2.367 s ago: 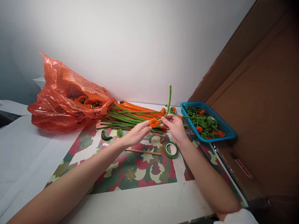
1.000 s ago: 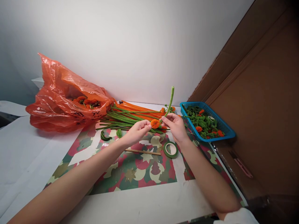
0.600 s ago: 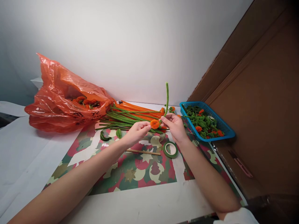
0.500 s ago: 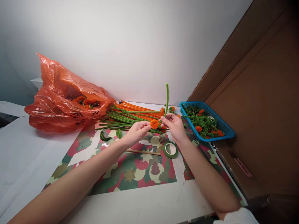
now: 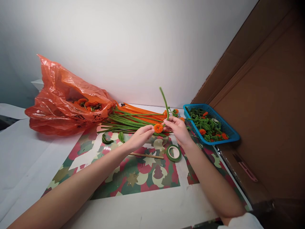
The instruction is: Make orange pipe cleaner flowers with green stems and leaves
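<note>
The left hand pinches a small orange pompom flower at its left edge with the fingertips, holding it up above the tabletop. The right hand meets it from the other side, its fingers closed on the base of a green stem right where the stem joins the flower. The stem rises from that grip and leans back to the left, its tip curving over against the white wall. Both hands are well clear of the surface, close together with only the flower between them.

Just below the right wrist lies a roll of green tape, flat on a sheet of red, green and cream patterned paper. Beside the roll, toward the left, a thin wooden stick lies crosswise under the left wrist. A couple of green leaf shapes sit on the paper further left.

Behind the hands a bundle of long green and orange stems is spread flat, running toward an orange plastic bag that slumps open on the left, with more orange flowers showing in its mouth. To the right of the hands a blue basket holds a tangle of green pieces and a few orange ones. A large cardboard panel stands along the right side, just beside the basket.
</note>
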A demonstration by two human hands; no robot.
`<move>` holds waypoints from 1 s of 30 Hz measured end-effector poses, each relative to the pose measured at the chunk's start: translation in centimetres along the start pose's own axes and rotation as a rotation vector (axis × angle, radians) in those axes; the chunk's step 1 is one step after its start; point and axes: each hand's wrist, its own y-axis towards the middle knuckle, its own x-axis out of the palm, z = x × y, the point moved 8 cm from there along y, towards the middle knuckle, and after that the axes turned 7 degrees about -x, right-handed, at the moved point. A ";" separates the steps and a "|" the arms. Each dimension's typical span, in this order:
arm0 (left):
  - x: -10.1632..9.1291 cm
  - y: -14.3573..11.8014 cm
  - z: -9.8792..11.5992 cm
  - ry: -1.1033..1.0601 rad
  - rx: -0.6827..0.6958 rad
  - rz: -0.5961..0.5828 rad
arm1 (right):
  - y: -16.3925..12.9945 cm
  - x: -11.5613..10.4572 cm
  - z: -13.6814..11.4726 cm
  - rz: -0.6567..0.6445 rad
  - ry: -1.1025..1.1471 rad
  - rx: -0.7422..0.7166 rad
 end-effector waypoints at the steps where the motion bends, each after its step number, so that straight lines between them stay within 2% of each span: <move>1: 0.1 0.0 0.0 0.001 -0.004 -0.008 | 0.1 -0.1 -0.1 0.002 0.001 -0.011; 3: 0.2 -0.2 0.1 0.023 0.006 -0.029 | 0.2 -0.2 -0.3 0.012 0.004 -0.040; 9: 1.2 -1.1 1.9 0.176 0.149 -0.095 | 0.4 -0.9 -0.5 0.087 0.043 -0.087; 15: 0.9 -0.9 1.6 0.155 0.115 -0.061 | 0.5 -1.1 -0.5 0.123 0.080 -0.088; 30: 1.4 -0.8 1.0 0.060 0.090 -0.161 | 0.6 -1.3 -0.2 0.141 0.092 -0.122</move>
